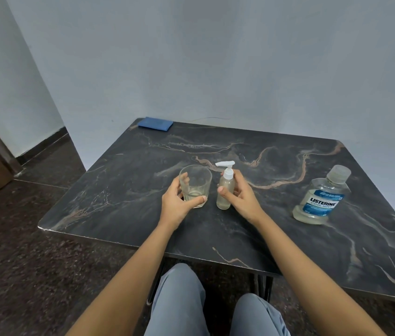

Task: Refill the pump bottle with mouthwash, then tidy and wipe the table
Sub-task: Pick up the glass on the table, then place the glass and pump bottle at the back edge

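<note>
A clear glass tumbler (195,185) and translucent plastic pump bottle (225,191) stand on a smooth, dark marble-patterned table (123,180).

A tabletop (240,234) stands in a room corner with walls behind it. Near its middle a glass (195,185) stands upright, with a pump bottle (225,190) just to its right, also upright. The left hand (175,204) wraps the glass from the near left side; the right hand (241,197) holds the pump bottle from its right. Well to the right stands a mouthwash bottle (321,197). A folded cloth (155,123) lies at the far left corner.
</note>
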Demonstrator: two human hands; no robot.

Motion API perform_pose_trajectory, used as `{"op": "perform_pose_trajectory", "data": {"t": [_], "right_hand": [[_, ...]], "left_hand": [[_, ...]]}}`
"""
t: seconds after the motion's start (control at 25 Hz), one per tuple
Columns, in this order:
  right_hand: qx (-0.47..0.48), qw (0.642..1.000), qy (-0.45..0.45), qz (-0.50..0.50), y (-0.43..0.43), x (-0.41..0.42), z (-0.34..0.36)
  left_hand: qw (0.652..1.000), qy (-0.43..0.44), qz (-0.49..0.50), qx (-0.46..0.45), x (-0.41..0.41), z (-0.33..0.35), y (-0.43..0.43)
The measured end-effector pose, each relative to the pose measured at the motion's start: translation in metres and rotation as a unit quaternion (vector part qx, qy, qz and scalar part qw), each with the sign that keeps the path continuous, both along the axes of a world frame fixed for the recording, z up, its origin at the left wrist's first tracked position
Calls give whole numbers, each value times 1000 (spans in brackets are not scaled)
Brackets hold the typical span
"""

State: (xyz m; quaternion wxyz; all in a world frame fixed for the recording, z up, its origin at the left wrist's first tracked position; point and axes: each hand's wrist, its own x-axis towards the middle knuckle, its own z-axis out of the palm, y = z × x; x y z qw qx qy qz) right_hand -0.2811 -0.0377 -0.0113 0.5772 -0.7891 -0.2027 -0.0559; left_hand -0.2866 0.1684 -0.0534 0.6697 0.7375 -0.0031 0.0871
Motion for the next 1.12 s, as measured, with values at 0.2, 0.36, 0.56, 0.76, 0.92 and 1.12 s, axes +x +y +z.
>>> {"op": "perform_pose_trajectory", "data": {"t": [0.2,0.36,0.56,0.76,0.92,1.12], "right_hand": [[21,993,-60,-104,8,-4,9],[-73,991,-100,-57,2,-2,29],[-169,979,-113,15,1,2,46],[-222,967,-112,50,7,4,51],[-262,958,-105,49,10,8,49],[-304,944,-124,34,12,9,46]], "left_hand": [[1000,4,14,-3,-1,0,-3],[1000,5,19,3,0,2,-4],[999,8,23,24,0,3,-4],[999,12,21,30,0,5,-4],[999,12,25,32,-1,7,-5],[999,9,23,32,-2,7,-5]]}}
